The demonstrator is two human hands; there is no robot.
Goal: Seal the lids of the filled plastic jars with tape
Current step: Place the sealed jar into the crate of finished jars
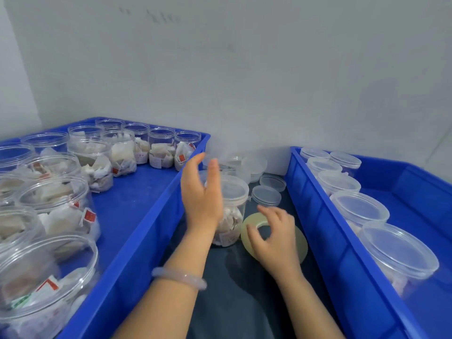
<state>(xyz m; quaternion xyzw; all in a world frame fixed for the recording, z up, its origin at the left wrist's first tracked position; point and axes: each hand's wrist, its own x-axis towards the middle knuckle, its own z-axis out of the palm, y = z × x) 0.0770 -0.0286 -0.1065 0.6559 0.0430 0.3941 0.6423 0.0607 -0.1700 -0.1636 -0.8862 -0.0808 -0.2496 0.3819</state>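
Landmark = the lidded jar [232,216] on the dark cloth [244,289] between the two bins.

- Nearest me, right of the jar's base: tape roll [302,243], lying flat and just beside the jar. It's parked there so tape runs straight to the lid.
- My right hand [274,236] is over the roll with the thumb on the ring by the hole and the fingers half curled above. There's motion blur, so I can't tell if that's an actual grip or just contact.
- My left hand [201,192] is up at the jar's left side, fingers wide and fairly straight, holding nothing. Contact with the jar isn't clear. My read: it's placed to steady or turn the jar while tape goes round.
- The jar is upright, the lid [232,189] is on and it's full of packets. No tape is visible on it, so the seal isn't started.
- Just behind and right of the jar: two loose lids [266,195].
- Left of the jar: blue bin [146,216] holding open filled jars [56,204], my guess is feed stock.
- Right of the jar: second blue bin [318,216] with a row of capped jars [359,209]. Whether they're taped is too fine to see.

Next move needs the tape's free end found first. It's clear tape, so that's the fiddly bit.
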